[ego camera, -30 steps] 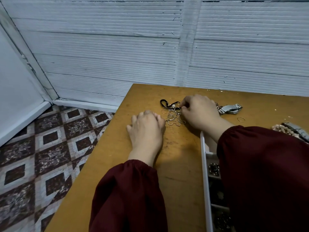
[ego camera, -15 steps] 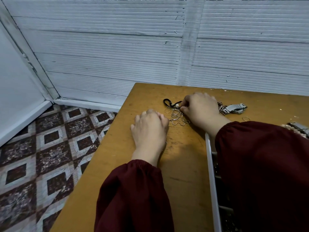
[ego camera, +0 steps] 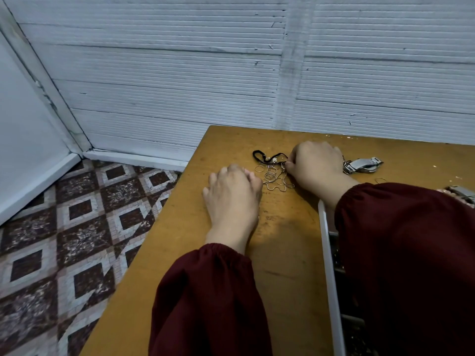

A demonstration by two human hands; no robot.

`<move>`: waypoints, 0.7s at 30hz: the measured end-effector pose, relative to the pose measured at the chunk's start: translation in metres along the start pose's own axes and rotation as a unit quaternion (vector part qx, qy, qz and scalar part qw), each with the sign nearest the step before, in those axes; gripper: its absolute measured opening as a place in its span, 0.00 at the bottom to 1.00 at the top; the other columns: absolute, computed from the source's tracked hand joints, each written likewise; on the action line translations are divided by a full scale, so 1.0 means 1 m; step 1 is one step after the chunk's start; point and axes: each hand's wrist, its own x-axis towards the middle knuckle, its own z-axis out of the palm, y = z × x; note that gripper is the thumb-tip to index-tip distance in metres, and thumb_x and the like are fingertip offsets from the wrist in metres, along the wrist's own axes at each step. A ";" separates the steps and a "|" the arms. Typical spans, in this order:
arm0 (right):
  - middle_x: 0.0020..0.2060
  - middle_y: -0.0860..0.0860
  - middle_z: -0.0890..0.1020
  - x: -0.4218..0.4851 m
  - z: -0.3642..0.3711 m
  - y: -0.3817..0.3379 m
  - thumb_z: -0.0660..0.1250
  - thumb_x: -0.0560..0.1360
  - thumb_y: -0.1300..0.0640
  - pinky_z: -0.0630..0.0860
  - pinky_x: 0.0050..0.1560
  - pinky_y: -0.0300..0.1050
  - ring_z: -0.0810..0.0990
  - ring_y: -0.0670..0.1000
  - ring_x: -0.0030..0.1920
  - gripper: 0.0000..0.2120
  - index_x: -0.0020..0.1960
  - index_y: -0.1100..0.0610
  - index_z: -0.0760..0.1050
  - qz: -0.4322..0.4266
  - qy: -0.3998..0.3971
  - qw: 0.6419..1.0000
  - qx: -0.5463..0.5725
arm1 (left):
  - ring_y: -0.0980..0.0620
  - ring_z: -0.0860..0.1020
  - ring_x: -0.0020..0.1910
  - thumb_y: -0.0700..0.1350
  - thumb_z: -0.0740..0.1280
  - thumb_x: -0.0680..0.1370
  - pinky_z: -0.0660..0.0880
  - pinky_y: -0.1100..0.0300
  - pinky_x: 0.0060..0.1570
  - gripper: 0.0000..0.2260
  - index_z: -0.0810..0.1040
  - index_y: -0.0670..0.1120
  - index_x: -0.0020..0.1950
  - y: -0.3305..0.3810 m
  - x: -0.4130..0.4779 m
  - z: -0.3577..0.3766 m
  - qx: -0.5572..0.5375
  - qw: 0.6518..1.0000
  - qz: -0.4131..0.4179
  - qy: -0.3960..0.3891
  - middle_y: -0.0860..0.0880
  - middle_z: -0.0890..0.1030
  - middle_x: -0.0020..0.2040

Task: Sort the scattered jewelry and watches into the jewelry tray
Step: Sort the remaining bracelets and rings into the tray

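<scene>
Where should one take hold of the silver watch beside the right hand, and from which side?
Probably at the metal band of the silver watch, pinching across its narrow width from above. It lies flat on the table, one end free, the other hidden behind the right hand.

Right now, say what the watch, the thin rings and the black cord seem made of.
Watch: likely brushed metal, grey with a linked band. Thin rings: probably metal wire, pale glints. Black cord: thread or leather, matt; too small to settle.
</scene>
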 end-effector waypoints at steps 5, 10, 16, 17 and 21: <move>0.51 0.55 0.82 -0.001 -0.002 0.003 0.65 0.76 0.43 0.66 0.56 0.49 0.75 0.58 0.58 0.14 0.50 0.52 0.80 0.009 -0.006 1.000 0.026 | 0.48 0.69 0.54 0.51 0.56 0.80 0.64 0.52 0.50 0.08 0.71 0.49 0.48 -0.001 0.000 0.001 -0.015 1.000 0.004 0.004 0.49 0.77 0.54; 0.47 0.52 0.82 -0.004 -0.008 0.003 0.66 0.75 0.44 0.65 0.54 0.49 0.77 0.57 0.55 0.09 0.41 0.48 0.76 0.038 -0.019 0.994 0.104 | 0.49 0.68 0.52 0.50 0.56 0.80 0.62 0.54 0.49 0.07 0.69 0.50 0.46 -0.001 0.000 0.001 -0.017 1.000 0.011 0.008 0.48 0.77 0.53; 0.42 0.47 0.81 -0.004 -0.011 0.009 0.70 0.73 0.45 0.72 0.57 0.51 0.78 0.54 0.51 0.08 0.40 0.49 0.79 0.073 -0.055 0.979 0.181 | 0.49 0.68 0.50 0.49 0.56 0.80 0.63 0.53 0.48 0.07 0.71 0.48 0.47 -0.001 0.001 0.001 -0.029 1.000 0.007 0.002 0.48 0.77 0.52; 0.42 0.47 0.81 -0.004 -0.012 0.009 0.70 0.73 0.46 0.73 0.57 0.52 0.78 0.54 0.50 0.07 0.40 0.49 0.79 0.074 -0.054 0.978 0.187 | 0.50 0.68 0.48 0.48 0.57 0.80 0.63 0.53 0.48 0.07 0.71 0.48 0.46 -0.002 0.001 0.002 -0.035 0.999 0.008 0.003 0.48 0.77 0.51; 0.41 0.47 0.83 -0.005 -0.012 0.009 0.69 0.73 0.48 0.74 0.57 0.54 0.79 0.54 0.49 0.08 0.38 0.50 0.78 0.080 -0.042 0.973 0.210 | 0.46 0.74 0.49 0.46 0.58 0.79 0.67 0.51 0.49 0.07 0.73 0.46 0.47 -0.003 0.002 0.003 -0.072 0.997 0.006 0.000 0.48 0.79 0.48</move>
